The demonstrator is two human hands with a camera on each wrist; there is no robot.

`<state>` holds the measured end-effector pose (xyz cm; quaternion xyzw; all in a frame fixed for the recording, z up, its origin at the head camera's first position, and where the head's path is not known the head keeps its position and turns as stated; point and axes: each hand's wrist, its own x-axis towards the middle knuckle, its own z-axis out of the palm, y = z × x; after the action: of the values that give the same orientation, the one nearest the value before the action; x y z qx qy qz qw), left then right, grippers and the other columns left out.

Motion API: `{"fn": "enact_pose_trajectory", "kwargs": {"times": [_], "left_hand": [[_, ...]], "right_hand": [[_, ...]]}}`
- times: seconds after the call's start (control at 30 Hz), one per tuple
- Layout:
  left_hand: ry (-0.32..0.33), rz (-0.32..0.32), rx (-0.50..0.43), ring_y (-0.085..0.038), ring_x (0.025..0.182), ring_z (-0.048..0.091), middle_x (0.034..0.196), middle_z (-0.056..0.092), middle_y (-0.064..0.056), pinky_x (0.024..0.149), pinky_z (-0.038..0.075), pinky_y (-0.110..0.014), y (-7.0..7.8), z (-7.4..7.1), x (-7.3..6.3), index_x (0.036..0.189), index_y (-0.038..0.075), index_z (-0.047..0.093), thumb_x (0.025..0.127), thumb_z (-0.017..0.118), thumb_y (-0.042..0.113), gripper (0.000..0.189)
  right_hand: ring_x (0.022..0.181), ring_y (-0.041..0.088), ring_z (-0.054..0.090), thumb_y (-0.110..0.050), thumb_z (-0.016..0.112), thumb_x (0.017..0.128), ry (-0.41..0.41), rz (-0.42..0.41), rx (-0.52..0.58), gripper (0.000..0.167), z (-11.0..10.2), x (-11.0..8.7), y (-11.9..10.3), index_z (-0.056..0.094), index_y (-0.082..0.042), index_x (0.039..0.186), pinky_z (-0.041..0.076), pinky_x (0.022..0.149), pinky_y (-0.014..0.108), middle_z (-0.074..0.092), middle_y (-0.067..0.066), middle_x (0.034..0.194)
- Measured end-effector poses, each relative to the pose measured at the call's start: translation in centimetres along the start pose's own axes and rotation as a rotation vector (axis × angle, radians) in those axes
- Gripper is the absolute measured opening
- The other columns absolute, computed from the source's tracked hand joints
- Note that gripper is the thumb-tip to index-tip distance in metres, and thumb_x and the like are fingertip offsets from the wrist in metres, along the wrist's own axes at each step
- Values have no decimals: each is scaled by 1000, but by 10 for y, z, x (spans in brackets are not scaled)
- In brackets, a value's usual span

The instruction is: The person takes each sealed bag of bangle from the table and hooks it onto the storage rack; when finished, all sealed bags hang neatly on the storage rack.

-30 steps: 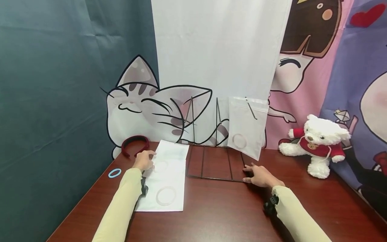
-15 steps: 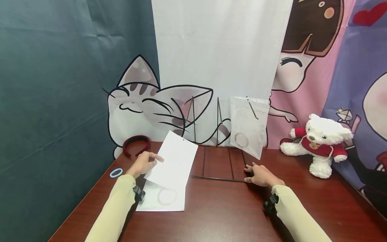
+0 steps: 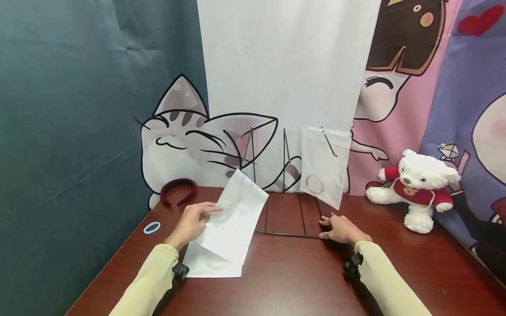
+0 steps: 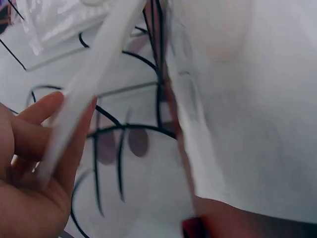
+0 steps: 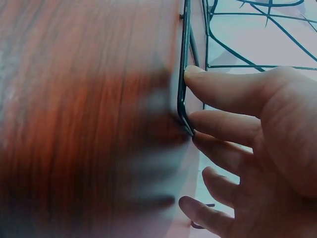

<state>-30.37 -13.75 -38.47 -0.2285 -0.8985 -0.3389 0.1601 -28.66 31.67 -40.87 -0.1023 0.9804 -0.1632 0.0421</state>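
Note:
My left hand (image 3: 193,224) pinches a white zip bag (image 3: 241,215) between thumb and fingers. The bag is tilted and overlaps a second white bag (image 3: 197,265) lying on the table, where a round outline partly shows. In the left wrist view the pinched bag (image 4: 81,94) appears nearly edge-on, blurred. My right hand (image 3: 341,229) grips the front right corner of a black wire rack (image 3: 288,235), its thumb on the front bar and fingers by the side bar (image 5: 187,124). From one rack hook hangs another white bag (image 3: 326,164) with a pinkish ring inside.
Left on the table are a dark red headband (image 3: 178,182) and a light blue ring (image 3: 152,227). A white teddy bear (image 3: 421,193) in red sits at the right. Two bare hooks (image 3: 286,145) rise at the rack's back, before the printed curtain (image 3: 284,66).
My left hand has picked up the upper white bag and moved it rightward toward the rack, partly uncovering the bag beneath. My right hand stays at the rack's corner.

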Motion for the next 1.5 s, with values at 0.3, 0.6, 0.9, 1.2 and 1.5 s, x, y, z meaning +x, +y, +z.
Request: {"fn": "enact_pose_trajectory", "kwargs": {"times": [0.3,0.6,0.9,1.2,1.5], "left_hand": [[25,181,-216,-16,104,71,102,78,4,88,55,-21,41,-4,0,98,20,82,83,57,-22,51],[86,215,-436,-7,101,69,102,78,1,77,55,-20,73,9,12,97,18,82,86,60,-18,44],[128,112,-589,-6,107,66,109,77,-6,79,52,-19,75,35,26,103,12,81,86,61,-15,38],[110,-6,-668,-5,105,62,117,74,-6,73,45,-17,75,51,31,106,13,80,85,60,-16,41],[121,-71,-766,-4,101,63,125,72,-12,78,46,-14,75,60,35,113,6,76,83,60,-19,42]], "right_hand": [[131,54,47,-27,77,86,0,9,-72,50,-4,2,-3,67,-5,129,42,105,62,56,23,144],[120,43,61,-29,78,85,-5,-12,-162,49,-7,4,-9,69,-7,127,53,91,56,64,20,135],[140,51,40,-29,74,88,-17,6,-171,50,-2,-1,-9,66,-5,132,41,108,61,56,20,145],[141,50,39,-27,74,88,-11,0,-195,48,1,-4,-12,67,-3,129,43,108,59,55,21,146],[143,50,37,-28,73,89,-31,12,-218,49,0,-1,-12,66,-3,131,41,110,59,54,21,147]]}}
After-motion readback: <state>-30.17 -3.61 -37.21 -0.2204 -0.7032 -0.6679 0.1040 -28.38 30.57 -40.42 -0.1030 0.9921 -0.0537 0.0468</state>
